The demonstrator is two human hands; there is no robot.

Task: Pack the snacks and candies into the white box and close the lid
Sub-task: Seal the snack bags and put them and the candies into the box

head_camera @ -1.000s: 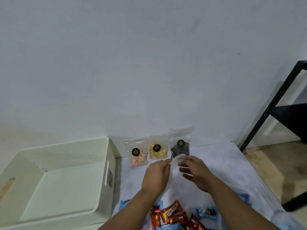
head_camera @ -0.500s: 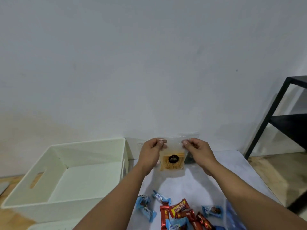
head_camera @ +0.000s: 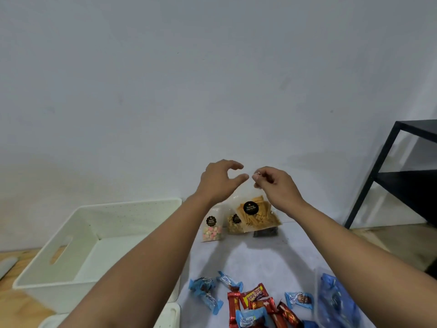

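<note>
Right hand (head_camera: 274, 188) pinches top of clear plastic pouch of yellow snack sticks (head_camera: 256, 214), hanging above bench (head_camera: 260, 259); left hand (head_camera: 220, 183) beside it, fingers spread, holding nothing.

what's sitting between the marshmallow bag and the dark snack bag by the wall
In the head view, a clear bag of tan snacks stands between the marshmallow bag and dark snack bag, partly hidden by the held stick-snack bag.

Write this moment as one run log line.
right hand: pinches snack bag top, lifted | left hand: open, off bag | white box: empty
</note>
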